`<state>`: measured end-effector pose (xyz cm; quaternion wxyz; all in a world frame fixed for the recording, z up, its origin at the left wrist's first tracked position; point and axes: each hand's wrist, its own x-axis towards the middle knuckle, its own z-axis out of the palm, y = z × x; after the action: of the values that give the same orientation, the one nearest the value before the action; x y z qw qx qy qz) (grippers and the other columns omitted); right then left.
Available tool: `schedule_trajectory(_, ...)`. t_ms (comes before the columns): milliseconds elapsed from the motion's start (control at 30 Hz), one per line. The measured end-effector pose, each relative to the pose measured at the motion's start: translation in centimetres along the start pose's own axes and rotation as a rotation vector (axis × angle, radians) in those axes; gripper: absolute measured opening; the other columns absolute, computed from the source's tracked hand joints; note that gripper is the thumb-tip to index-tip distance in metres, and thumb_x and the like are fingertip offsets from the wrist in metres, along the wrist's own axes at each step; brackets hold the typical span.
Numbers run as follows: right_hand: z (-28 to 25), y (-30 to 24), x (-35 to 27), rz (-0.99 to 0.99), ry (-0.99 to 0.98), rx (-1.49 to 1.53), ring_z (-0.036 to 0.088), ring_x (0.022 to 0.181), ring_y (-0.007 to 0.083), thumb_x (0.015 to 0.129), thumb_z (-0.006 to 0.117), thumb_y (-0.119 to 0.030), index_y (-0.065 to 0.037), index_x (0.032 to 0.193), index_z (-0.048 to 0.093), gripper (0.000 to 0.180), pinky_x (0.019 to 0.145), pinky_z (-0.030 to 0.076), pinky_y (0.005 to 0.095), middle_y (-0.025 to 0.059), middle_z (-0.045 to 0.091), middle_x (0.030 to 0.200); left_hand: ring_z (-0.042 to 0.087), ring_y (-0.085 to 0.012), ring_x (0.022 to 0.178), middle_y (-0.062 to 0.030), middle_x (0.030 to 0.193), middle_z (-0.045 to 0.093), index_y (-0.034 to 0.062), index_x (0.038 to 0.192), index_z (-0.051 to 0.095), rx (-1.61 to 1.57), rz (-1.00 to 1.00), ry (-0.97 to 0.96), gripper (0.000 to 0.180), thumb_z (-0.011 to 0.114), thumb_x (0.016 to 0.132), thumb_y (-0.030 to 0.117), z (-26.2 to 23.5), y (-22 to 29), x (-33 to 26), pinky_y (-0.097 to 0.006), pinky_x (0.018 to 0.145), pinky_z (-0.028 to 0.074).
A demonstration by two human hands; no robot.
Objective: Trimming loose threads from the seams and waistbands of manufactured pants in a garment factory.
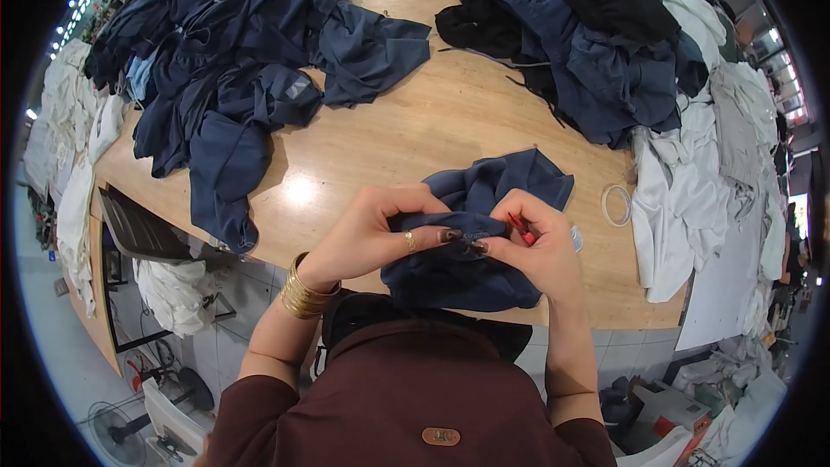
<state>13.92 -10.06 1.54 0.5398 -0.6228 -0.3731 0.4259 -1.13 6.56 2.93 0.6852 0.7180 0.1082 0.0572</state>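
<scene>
A navy garment [467, 281] lies over the near table edge, partly in front of my body. My left hand [393, 225] pinches its edge between thumb and fingers. From the other side, my right hand [532, 238] grips the same edge, and the two thumbs almost meet at a small pale print on the cloth. A small red tool [520, 227], perhaps thread snips, is tucked within my right fingers; its full shape is hidden. The garment's far part is spread on the wooden table [389, 143] beyond my hands.
Navy garments [229, 78] are heaped at the far left, and dark garments [596, 43] at the far right. White cloth [683, 216] hangs along the right side, beside a tape roll [616, 206]. A dark chair [143, 225] and a fan [121, 428] stand at left.
</scene>
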Motion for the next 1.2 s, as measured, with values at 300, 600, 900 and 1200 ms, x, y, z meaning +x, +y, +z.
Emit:
schedule_trajectory(300,2.9,-0.4,1.0,-0.596,0.344,-0.453,0.056,0.077,0.0135,0.069,0.071,0.002,-0.005,0.092,0.065,0.024,0.064,0.045,0.0218,0.0063,0.055,0.092,0.04,-0.0013,0.072,0.0068,0.076,0.049,-0.0025,0.09,0.059,-0.203,-0.125,0.012,0.021,0.048,0.094,0.015,0.4,-1.7,0.1,-0.018,0.062,0.034)
schedule_trajectory(600,1.0,-2.3,2.0,-0.108,0.163,0.342,0.053,0.083,0.007,0.082,0.056,0.005,0.001,0.114,0.056,0.033,0.074,0.042,0.0184,0.0064,0.059,0.103,0.04,-0.002,0.074,0.0059,0.079,0.048,-0.0014,0.091,0.057,-0.197,-0.066,-0.008,0.018,0.048,0.094,0.015,-0.2,-1.7,0.3,-0.017,0.066,0.036)
schedule_trajectory(900,1.7,-2.0,0.6,-0.142,0.227,-0.293,0.053,0.067,0.0032,0.077,0.066,0.003,0.002,0.086,0.061,0.011,0.061,0.043,0.0169,0.0006,0.059,0.073,0.054,-0.0257,0.091,-0.009,0.092,0.058,0.0034,0.09,0.06,0.649,0.357,0.416,0.023,0.058,0.069,-0.004,0.9,-6.2,2.1,-0.032,0.074,0.044)
schedule_trajectory(1200,-4.8,-0.5,0.7,-0.328,0.947,0.365,0.036,0.049,-0.0015,0.084,0.061,-0.004,-0.009,0.086,0.055,0.008,0.039,0.019,0.0156,-0.006,0.05,0.07,0.061,-0.0107,0.083,-0.0039,0.087,0.065,0.0003,0.099,0.063,-0.165,-0.255,0.212,0.019,0.059,0.082,0.007,-2.8,-12.0,2.3,-0.025,0.073,0.049)
